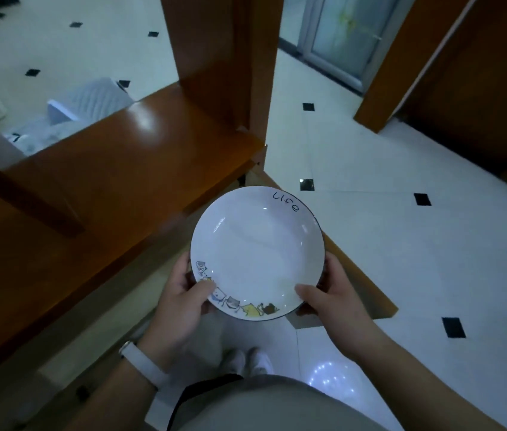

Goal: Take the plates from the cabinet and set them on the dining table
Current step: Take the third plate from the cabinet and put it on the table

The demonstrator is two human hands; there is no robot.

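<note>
The person holds a single white plate (pixel 258 253) level between both hands, in the air above the tiled floor (pixel 401 244). The left hand (pixel 180 303) grips the near-left part of the rim: its thumb (pixel 205 287) lies curled over the top of the rim, and the other fingers go under the plate, out of sight. The right hand (pixel 333 293) grips the near-right part of the rim in the same way, thumb (pixel 306 292) pressed on the top and the rest of the fingers hidden below. Between the two thumbs a row of small cartoon figures (pixel 239 304) runs along the near rim; on the rim farthest from the fingers the word "Life" (pixel 286 202) is written. The inside of the plate is bare. A white wristband (pixel 143 363) sits on the left wrist. Just beyond the left hand's knuckles stands brown wooden furniture (pixel 121 157) with a glossy top. Below the wrists a pair of light shoes (pixel 247 360) shows on the floor
</note>
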